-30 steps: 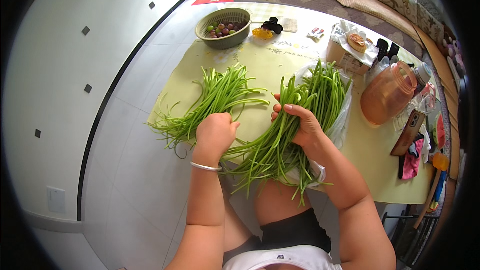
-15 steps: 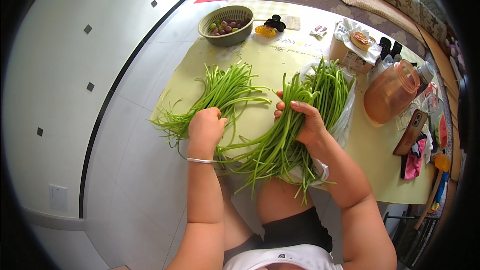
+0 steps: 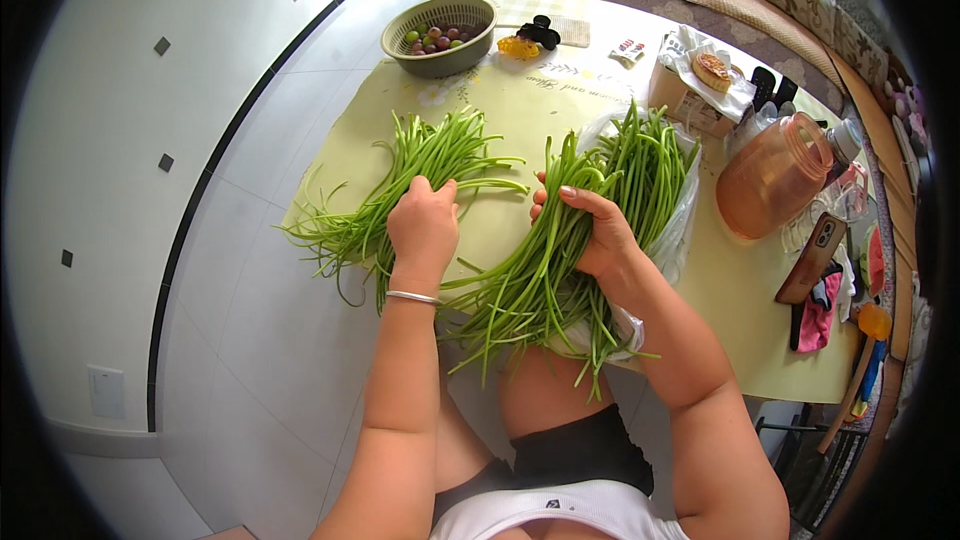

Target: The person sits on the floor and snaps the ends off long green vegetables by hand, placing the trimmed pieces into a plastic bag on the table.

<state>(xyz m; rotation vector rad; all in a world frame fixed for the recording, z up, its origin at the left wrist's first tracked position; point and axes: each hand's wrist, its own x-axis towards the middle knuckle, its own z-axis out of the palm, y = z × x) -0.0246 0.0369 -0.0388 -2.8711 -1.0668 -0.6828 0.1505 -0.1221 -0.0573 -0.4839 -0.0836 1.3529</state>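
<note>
My right hand (image 3: 606, 230) is closed around a thick bunch of long thin green vegetable stems (image 3: 545, 270), its thumb lying across the top. The lower ends of this bunch fan out past the near table edge above my lap. More stems (image 3: 650, 165) lie just beyond the right hand on a clear plastic bag (image 3: 683, 225). To the left, a loose pile of the same stems (image 3: 445, 150) spreads over the table. My left hand (image 3: 424, 225) is closed at the near side of that pile. Its fingertips are largely hidden, so anything pinched there does not show.
A pale yellow tablecloth (image 3: 520, 120) covers the table. At the back stand a colander of grapes (image 3: 440, 65) and hair clips (image 3: 538, 33). Along the right are a box (image 3: 680, 100) with a pastry (image 3: 712, 71), a pinkish jug (image 3: 765, 185) and a propped phone (image 3: 810, 258).
My left hand has shifted slightly away from me and to the right over the left pile. My right hand keeps its hold on the bunch. The whole view has shifted a little.
</note>
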